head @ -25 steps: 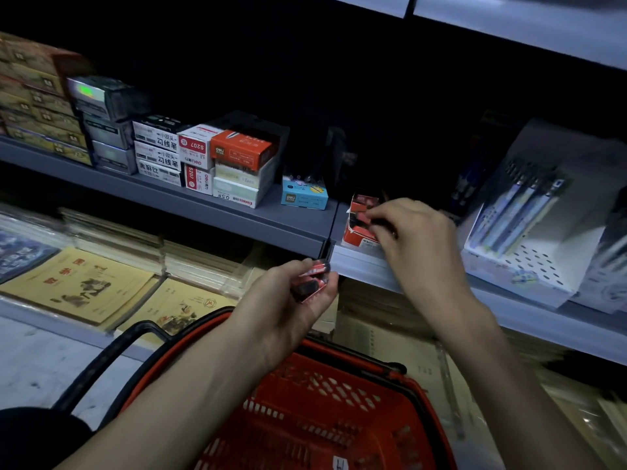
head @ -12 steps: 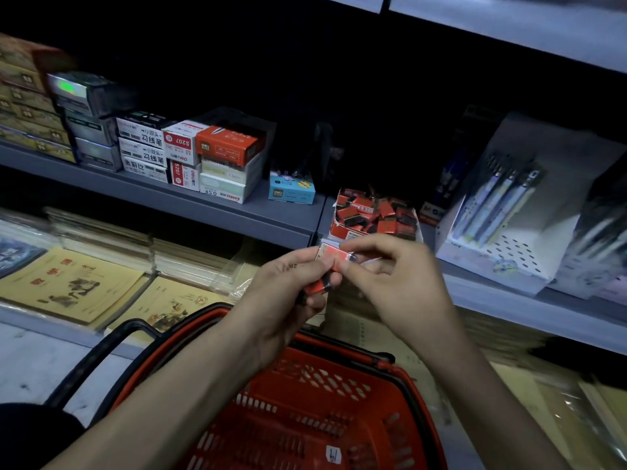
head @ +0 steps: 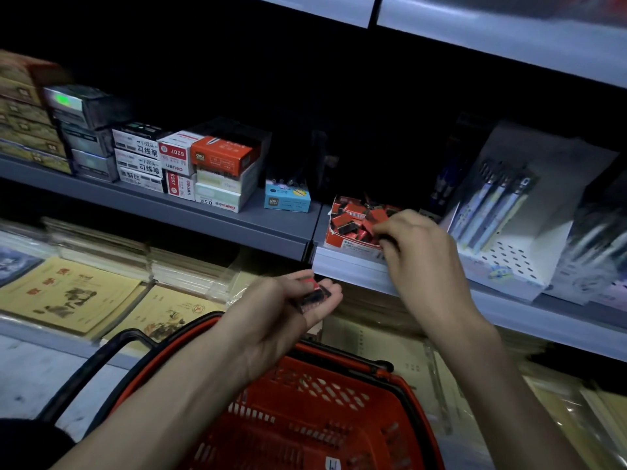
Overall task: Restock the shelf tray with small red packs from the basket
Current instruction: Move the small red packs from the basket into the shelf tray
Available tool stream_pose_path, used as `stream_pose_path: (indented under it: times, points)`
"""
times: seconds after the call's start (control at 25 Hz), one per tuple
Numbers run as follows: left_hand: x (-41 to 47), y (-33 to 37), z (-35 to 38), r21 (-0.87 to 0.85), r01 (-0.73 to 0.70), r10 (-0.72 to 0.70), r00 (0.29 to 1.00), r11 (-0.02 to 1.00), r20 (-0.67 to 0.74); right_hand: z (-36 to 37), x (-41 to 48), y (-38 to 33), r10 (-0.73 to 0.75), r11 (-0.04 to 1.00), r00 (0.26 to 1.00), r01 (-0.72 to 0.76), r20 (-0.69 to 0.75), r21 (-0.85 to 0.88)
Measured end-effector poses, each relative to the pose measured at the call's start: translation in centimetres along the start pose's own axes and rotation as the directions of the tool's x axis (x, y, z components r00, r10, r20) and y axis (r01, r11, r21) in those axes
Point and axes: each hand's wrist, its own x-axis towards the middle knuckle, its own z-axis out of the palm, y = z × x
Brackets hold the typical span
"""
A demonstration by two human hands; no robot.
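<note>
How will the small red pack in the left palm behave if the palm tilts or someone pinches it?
The small red pack lies loose on the left hand, so it would probably slide off if the palm tilted. It looks flat and boxy, so it is likely stiff under a pinch and unlikely to roll. It is probably light, since relaxed fingers carry it without gripping.

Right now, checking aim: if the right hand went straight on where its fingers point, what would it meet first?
Probably the small red packs heaped in the shelf tray: the right hand is at its front edge, fingers aimed in. Depth is unclear.
</note>
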Motion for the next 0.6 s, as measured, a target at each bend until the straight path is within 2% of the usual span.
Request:
stream_pose_path:
  times: [0.08,0.12,0.2,0.24,0.32,0.4,0.6]
  points:
    - [0.2,0.0,-0.3,0.082,-0.060,0.058,0.998,0.995,0.027,0.1,-0.8,-0.3,-0.039,0.998,0.998,0.041,0.048,-0.039]
    - [0.2,0.0,-0.3,0.155,-0.099,0.094,0.995,0.983,0.044,-0.1,-1.2,-0.6,-0.021,1.000,1.000,0.021,0.021,0.005]
    - [0.2,-0.1,-0.2,0.324,-0.184,0.165,0.983,0.928,0.083,-0.8,-2.0,-1.7,0.093,0.976,0.995,-0.084,-0.037,0.202]
    - [0.0,-0.2,-0.1,0.384,-0.222,0.195,0.975,0.896,0.109,-1.0,-2.5,-2.4,0.164,0.929,0.986,-0.158,0.012,0.334]
    - [-0.2,-0.4,0.0,0.450,-0.269,0.223,0.963,0.851,0.154,-1.4,-3.1,-3.8,0.243,0.757,0.942,-0.333,0.231,0.562]
    - [-0.3,-0.5,0.2,0.488,-0.279,0.225,0.960,0.827,0.168,-1.8,-3.4,-4.3,0.279,0.593,0.889,-0.458,0.364,0.663]
    - [-0.6,-0.4,0.5,0.526,-0.275,0.199,0.960,0.805,0.197,-3.0,-3.1,-3.6,0.317,0.395,0.852,-0.518,0.416,0.759]
